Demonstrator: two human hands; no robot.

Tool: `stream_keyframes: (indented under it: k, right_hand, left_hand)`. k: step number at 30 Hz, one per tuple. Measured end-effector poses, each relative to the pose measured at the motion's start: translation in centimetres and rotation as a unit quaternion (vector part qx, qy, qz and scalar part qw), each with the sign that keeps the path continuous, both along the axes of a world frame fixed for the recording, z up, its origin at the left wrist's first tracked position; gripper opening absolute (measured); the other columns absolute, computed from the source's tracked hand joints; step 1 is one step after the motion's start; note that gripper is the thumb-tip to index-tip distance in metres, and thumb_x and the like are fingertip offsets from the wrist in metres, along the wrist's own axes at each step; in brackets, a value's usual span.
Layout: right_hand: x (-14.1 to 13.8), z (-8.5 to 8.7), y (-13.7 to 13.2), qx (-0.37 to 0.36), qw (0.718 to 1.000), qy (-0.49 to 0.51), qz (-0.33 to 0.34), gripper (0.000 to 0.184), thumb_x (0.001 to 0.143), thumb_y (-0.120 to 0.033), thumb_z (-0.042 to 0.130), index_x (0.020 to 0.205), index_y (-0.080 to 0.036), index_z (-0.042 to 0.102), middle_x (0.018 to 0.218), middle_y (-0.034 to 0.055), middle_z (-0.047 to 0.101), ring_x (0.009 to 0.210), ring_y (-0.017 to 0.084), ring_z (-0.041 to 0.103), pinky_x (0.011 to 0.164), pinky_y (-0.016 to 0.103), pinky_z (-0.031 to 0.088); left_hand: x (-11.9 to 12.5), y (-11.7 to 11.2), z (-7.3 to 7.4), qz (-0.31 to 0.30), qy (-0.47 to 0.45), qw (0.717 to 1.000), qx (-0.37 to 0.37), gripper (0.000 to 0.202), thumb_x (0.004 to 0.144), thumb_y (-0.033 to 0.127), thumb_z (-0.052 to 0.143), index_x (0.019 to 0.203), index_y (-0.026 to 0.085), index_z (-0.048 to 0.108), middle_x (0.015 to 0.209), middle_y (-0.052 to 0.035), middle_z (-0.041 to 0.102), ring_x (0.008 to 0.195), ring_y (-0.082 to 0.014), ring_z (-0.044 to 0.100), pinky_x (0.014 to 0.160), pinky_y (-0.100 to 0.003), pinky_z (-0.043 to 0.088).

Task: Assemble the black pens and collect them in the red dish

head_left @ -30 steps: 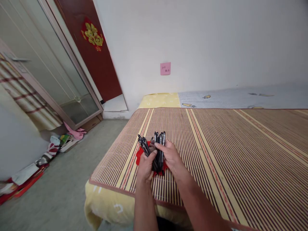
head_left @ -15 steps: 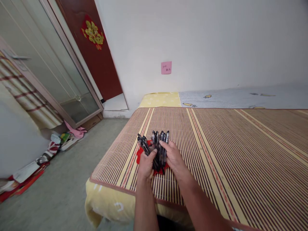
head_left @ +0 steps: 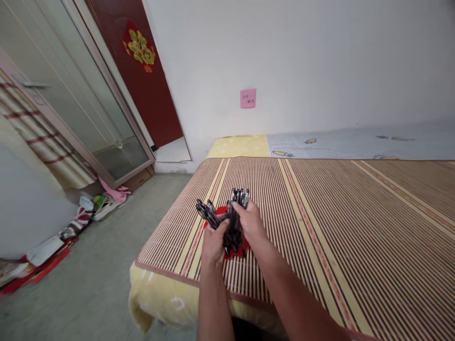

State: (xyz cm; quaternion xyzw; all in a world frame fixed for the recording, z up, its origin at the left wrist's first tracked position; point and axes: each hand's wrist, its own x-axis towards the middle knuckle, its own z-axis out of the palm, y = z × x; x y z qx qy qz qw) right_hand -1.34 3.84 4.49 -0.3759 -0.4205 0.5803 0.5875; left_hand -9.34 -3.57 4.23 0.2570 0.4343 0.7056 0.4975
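Several black pens with clear barrels are split between my hands. My left hand (head_left: 214,244) is closed round one bundle of pens (head_left: 207,212), whose capped ends fan out to the upper left. My right hand (head_left: 250,220) grips a second bundle of pens (head_left: 239,198), held more upright, with its thumb across them. The lower ends of both bundles meet and cross between my hands. Beneath them a red piece (head_left: 221,210) with a wavy edge lies on the striped mat (head_left: 284,237), mostly hidden by the pens and hands.
The mat covers a bed with a yellow blanket (head_left: 167,293) hanging over the near edge. A pink note (head_left: 248,98) is stuck to the white wall. On the floor at left, clothes and books (head_left: 80,215) lie in a row by a glass door (head_left: 88,85).
The two bundles have spread further apart at the top. The left bundle tilts more to the left, and my right hand has shifted slightly up and left. The view has turned slightly.
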Motion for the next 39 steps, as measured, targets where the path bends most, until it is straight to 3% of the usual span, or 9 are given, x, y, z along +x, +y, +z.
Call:
stream_keyframes:
  k: [6, 11, 16, 22, 24, 26, 30, 36, 39]
  right_hand:
    - [-0.5, -2.5, 0.6, -0.058, 0.998, -0.011, -0.005, 0.026, 0.068, -0.035, 0.068, 0.09, -0.023, 0.062, 0.069, -0.0001, 0.07, 0.057, 0.019, 0.066, 0.055, 0.031, 0.053]
    - [-0.1, -3.2, 0.1, -0.037, 0.996, -0.083, -0.019, 0.019, 0.066, -0.031, 0.067, 0.082, -0.023, 0.063, 0.064, -0.0021, 0.066, 0.054, 0.017, 0.061, 0.051, 0.028, 0.048]
    - [0.2, -2.7, -0.2, -0.002, 0.989, -0.139, -0.051, 0.021, 0.061, -0.023, 0.071, 0.082, -0.023, 0.067, 0.071, -0.0009, 0.066, 0.072, 0.02, 0.063, 0.072, 0.032, 0.05]
    - [1.3, -1.1, -1.0, 0.043, 0.982, -0.158, -0.094, 0.032, 0.067, -0.024, 0.072, 0.098, -0.022, 0.072, 0.106, 0.0078, 0.071, 0.108, 0.027, 0.063, 0.104, 0.043, 0.043]
    - [2.0, 0.2, -1.6, 0.058, 0.989, -0.128, -0.054, 0.03, 0.074, -0.03, 0.071, 0.103, -0.022, 0.073, 0.113, 0.0088, 0.071, 0.11, 0.026, 0.064, 0.105, 0.042, 0.044]
    - [2.7, 1.5, -2.2, 0.063, 0.994, -0.071, 0.047, 0.03, 0.079, -0.034, 0.07, 0.106, -0.022, 0.073, 0.113, 0.0075, 0.074, 0.108, 0.024, 0.067, 0.102, 0.04, 0.047]
    - [3.3, 3.0, -3.1, 0.085, 0.972, -0.004, 0.22, 0.034, 0.076, -0.027, 0.073, 0.109, -0.023, 0.072, 0.109, 0.0042, 0.076, 0.105, 0.021, 0.069, 0.097, 0.036, 0.05]
    - [3.5, 2.7, -3.3, 0.037, 0.975, -0.04, 0.216, 0.022, 0.068, -0.021, 0.077, 0.089, -0.02, 0.072, 0.082, 0.0, 0.074, 0.079, 0.019, 0.068, 0.072, 0.031, 0.053]
    - [3.7, 3.0, -3.4, 0.024, 0.976, -0.041, 0.213, 0.018, 0.067, -0.022, 0.077, 0.084, -0.019, 0.071, 0.079, -0.0005, 0.073, 0.074, 0.018, 0.066, 0.069, 0.031, 0.052]
  left_hand:
    - [-1.0, 0.2, -0.9, 0.106, 0.089, 0.99, -0.029, 0.03, 0.07, 0.037, 0.081, 0.084, 0.011, 0.074, 0.066, -0.0037, 0.072, 0.062, -0.0194, 0.068, 0.064, -0.03, 0.054]
    - [-0.7, 0.2, -0.7, 0.084, 0.075, 0.994, -0.013, 0.033, 0.069, 0.042, 0.083, 0.07, 0.014, 0.066, 0.052, 0.0029, 0.061, 0.046, -0.0115, 0.054, 0.05, -0.023, 0.044]
    - [-0.2, -0.1, -0.1, 0.027, 0.059, 0.998, 0.008, 0.039, 0.071, 0.043, 0.083, 0.061, 0.016, 0.057, 0.05, 0.0052, 0.051, 0.045, -0.0081, 0.047, 0.047, -0.021, 0.037]
    - [0.5, -0.5, 0.7, -0.06, -0.005, 0.997, 0.041, 0.037, 0.072, 0.037, 0.084, 0.072, 0.017, 0.053, 0.053, 0.0093, 0.041, 0.045, -0.0043, 0.037, 0.045, -0.017, 0.033]
    - [0.7, -0.7, 0.9, -0.086, -0.014, 0.996, 0.029, 0.039, 0.071, 0.038, 0.085, 0.076, 0.017, 0.053, 0.053, 0.0095, 0.041, 0.045, -0.004, 0.037, 0.045, -0.016, 0.032]
    - [0.8, -0.8, 0.9, -0.11, -0.014, 0.994, 0.019, 0.041, 0.071, 0.039, 0.086, 0.077, 0.017, 0.052, 0.053, 0.009, 0.043, 0.045, -0.0039, 0.037, 0.044, -0.016, 0.03]
    - [1.1, -0.9, 0.6, -0.16, -0.006, 0.987, 0.018, 0.042, 0.071, 0.041, 0.085, 0.08, 0.017, 0.052, 0.052, 0.0092, 0.043, 0.042, -0.0034, 0.034, 0.043, -0.016, 0.026]
    - [1.6, -1.1, 0.4, -0.216, -0.006, 0.976, 0.012, 0.041, 0.068, 0.039, 0.086, 0.076, 0.016, 0.052, 0.051, 0.0075, 0.046, 0.042, -0.0041, 0.037, 0.043, -0.017, 0.026]
    - [1.6, -1.2, 0.4, -0.227, -0.021, 0.974, 0.005, 0.042, 0.066, 0.039, 0.087, 0.075, 0.016, 0.053, 0.053, 0.0047, 0.051, 0.044, -0.0054, 0.041, 0.044, -0.017, 0.029]
